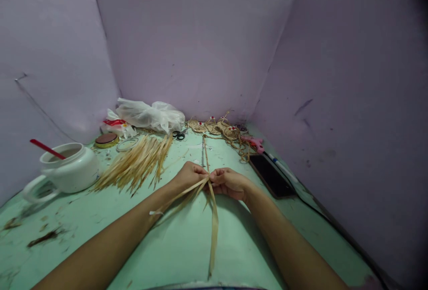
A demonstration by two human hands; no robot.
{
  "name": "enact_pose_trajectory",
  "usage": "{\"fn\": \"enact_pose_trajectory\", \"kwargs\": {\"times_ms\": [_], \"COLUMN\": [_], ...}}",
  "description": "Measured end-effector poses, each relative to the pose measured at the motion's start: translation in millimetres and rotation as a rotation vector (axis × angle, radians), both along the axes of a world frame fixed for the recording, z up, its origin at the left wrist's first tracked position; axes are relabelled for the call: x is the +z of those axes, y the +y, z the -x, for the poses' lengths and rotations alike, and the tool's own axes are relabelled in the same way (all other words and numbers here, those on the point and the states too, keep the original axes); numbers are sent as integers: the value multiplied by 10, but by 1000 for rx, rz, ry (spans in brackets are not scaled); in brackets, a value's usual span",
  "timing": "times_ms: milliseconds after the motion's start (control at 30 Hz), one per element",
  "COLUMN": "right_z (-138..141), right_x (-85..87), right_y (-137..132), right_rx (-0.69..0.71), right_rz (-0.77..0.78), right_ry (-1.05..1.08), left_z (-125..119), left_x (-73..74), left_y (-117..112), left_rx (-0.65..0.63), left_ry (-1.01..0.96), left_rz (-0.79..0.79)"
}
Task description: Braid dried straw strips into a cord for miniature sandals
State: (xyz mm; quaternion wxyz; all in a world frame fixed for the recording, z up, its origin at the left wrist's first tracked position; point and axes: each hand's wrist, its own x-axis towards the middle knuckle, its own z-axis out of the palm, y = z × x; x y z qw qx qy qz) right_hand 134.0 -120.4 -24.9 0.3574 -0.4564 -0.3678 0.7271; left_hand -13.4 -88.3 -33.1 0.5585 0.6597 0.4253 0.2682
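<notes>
My left hand (191,176) and my right hand (230,183) meet over the middle of the green table, both pinching a straw braid (206,156) at the point where its loose strands part. The thin finished length runs away from me toward the back of the table. Loose flat straw strands (214,227) fan out toward me, one hanging straight down and others lying across my left wrist. My fingertips partly hide the crossing of the strands. Left of my hands lies a spread bundle of pale straw strips (137,160).
A white mug (72,169) holding a red stick stands at left, near a round tin (106,140). Behind are a plastic bag (150,115), black scissors (179,135) and coiled braids (230,131). At right lie a pink glue gun (254,142), its cable, and a phone (270,176). Purple walls enclose the table.
</notes>
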Motion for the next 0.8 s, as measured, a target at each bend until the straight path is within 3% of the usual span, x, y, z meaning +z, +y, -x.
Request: {"fn": "enact_pose_trajectory", "kwargs": {"times_ms": [233,367,500,600,667,800], "right_z": [-16,-3,32,53,60,73], "right_x": [1,6,3,-4,-19,-70], "right_y": [23,48,40,27,26,40], "right_rx": [87,56,-10,-68,-72,-48], "right_rz": [126,130,25,-63,-134,-202], "right_ry": [133,-107,-395,-483,-513,-552], "left_z": [2,29,81,134,164,146], "left_x": [23,45,67,114,163,255], "left_y": [-18,-3,11,24,39,25], "left_rx": [12,-82,-203,-276,-236,-33], "left_ry": [-20,56,154,209,300,434], "left_rz": [-31,-112,-181,-174,-151,-57]}}
